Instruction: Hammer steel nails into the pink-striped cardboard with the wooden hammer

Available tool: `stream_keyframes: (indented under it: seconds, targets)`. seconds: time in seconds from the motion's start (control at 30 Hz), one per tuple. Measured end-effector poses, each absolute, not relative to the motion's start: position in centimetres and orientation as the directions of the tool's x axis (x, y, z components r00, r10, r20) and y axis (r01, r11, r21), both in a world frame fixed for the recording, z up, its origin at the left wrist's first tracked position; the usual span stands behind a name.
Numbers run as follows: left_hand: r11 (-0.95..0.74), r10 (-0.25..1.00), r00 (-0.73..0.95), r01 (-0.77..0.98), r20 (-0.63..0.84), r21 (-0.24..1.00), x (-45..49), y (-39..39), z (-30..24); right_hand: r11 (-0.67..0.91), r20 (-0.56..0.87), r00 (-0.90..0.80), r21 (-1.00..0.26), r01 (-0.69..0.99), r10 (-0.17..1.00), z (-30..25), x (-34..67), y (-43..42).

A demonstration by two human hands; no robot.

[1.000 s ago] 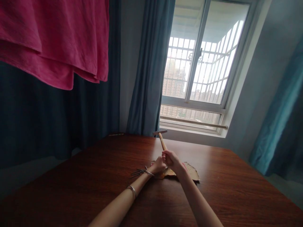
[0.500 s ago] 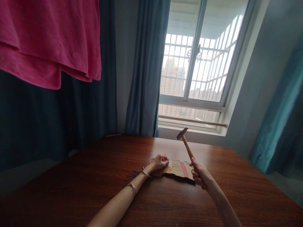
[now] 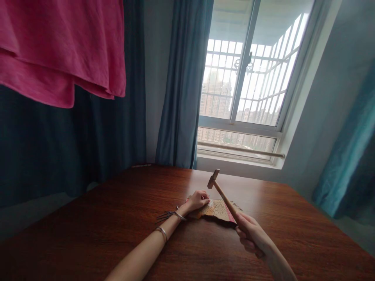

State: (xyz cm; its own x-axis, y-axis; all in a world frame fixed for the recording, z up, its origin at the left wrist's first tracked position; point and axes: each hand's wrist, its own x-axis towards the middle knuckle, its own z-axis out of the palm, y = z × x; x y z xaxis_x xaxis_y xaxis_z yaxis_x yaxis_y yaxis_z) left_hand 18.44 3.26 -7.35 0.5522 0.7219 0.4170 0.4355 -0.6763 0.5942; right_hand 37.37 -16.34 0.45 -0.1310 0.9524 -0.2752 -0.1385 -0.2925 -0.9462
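My left hand point(image 3: 199, 200) is closed in a pinch around a thin nail point(image 3: 209, 197), which stands upright at a piece of cardboard point(image 3: 219, 210). The cardboard lies flat on the table, with many small holes or marks and pink patches on it; the hand covers its left part. My right hand point(image 3: 251, 233) grips the wooden handle of a hammer point(image 3: 224, 198). The hammer's head is just above and slightly right of the nail, apart from it. Several dark loose nails point(image 3: 164, 216) lie left of the cardboard, beside my left wrist.
The brown wooden table point(image 3: 187, 249) reaches to the wall under a barred window point(image 3: 240, 97). Blue curtains point(image 3: 181, 86) hang behind it, and a pink cloth point(image 3: 67, 50) hangs at upper left.
My right hand has tilted the hammer, bringing its head down and left toward the nail. My left hand has stayed in place on the cardboard.
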Motion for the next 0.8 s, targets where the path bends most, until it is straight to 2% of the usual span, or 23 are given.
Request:
stream_keyframes:
  seconds: [0.17,0.33,0.8]
  targets:
    - [-0.687,0.710,0.561,0.421,0.425,0.592,18.4,3.5,-7.6,-0.294,-0.259,-0.172,-0.930,-0.220,0.950,1.2,37.8,-17.5]
    - [-0.698,0.702,0.567,0.426,0.432,0.576,18.3,3.3,-7.5,-0.320,-0.299,-0.131,-0.927,-0.193,0.945,0.8,38.1,-18.1]
    - [-0.686,0.712,0.564,0.432,0.418,0.585,18.3,2.6,-6.8,-0.304,-0.281,-0.126,-0.922,-0.241,0.951,0.4,38.1,-18.8]
